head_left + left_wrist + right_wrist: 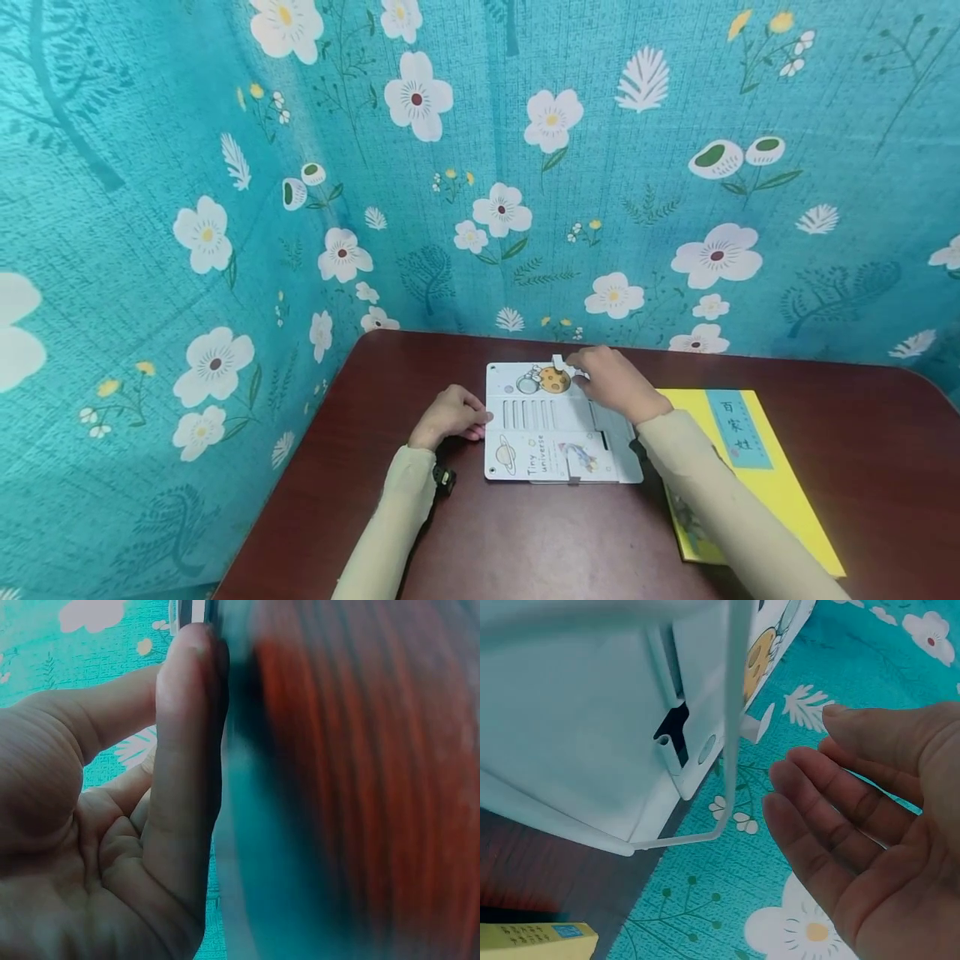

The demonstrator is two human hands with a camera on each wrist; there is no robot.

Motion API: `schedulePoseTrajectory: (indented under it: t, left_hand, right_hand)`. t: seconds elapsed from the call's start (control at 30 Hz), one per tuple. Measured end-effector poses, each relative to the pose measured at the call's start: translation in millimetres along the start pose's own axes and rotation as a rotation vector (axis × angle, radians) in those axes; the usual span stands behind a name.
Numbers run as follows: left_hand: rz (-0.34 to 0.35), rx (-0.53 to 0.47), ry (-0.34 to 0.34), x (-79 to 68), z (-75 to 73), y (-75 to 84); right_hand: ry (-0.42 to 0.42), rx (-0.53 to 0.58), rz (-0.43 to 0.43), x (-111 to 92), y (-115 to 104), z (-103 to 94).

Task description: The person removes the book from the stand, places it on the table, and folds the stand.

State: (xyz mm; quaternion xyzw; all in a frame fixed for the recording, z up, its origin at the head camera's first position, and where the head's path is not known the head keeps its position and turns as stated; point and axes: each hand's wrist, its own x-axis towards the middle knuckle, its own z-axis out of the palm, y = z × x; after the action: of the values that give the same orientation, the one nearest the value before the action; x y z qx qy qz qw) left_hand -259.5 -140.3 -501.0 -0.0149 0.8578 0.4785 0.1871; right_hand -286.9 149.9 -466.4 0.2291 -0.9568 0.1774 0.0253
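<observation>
A white book stand (570,414) printed with a planet, an astronaut and the words "Tiny universe" stands on the table. My left hand (450,414) pinches its left edge between thumb and fingers; the left wrist view shows the fingertip (191,656) at that edge. Near the top edge is my right hand (611,379), beside a small white clip (558,362). In the right wrist view the right hand's fingers are loosely bent, apart from the clip (762,725). A white wire frame (735,750) juts from the stand's back.
A yellow book (787,500) with a blue title label lies right of the stand, partly under the right forearm. The dark red-brown table (555,542) meets a turquoise flowered cloth (465,275) at the back and left.
</observation>
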Motion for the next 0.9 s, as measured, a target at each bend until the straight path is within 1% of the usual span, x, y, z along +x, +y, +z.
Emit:
schedulePoseTrajectory:
  t: [0.17, 0.33, 0.5, 0.63, 0.77, 0.9]
  left_hand:
    - [-0.007, 0.007, 0.007, -0.8, 0.1, -0.8]
    - [-0.023, 0.014, 0.012, -1.4, -0.5, -0.5]
    - [-0.025, 0.005, 0.005, 0.9, 0.6, 1.6]
    - [-0.022, -0.002, 0.011, 2.1, -0.1, 0.9]
    - [-0.026, -0.005, 0.01, 2.6, 0.8, -1.1]
    - [-0.024, -0.011, 0.011, 2.4, 0.3, -0.2]
  right_hand:
    - [-0.012, 0.016, -0.01, 6.9, 6.8, 3.8]
    - [-0.035, 0.023, -0.001, 14.4, 14.3, 8.9]
    - [-0.075, 0.039, 0.011, 16.1, 19.4, 6.3]
    - [-0.09, 0.037, -0.014, 19.1, 20.6, 3.9]
    - [-0.107, 0.031, -0.017, 22.0, 24.0, 3.9]
    - [-0.115, 0.032, 0.009, 28.7, 27.0, 1.5]
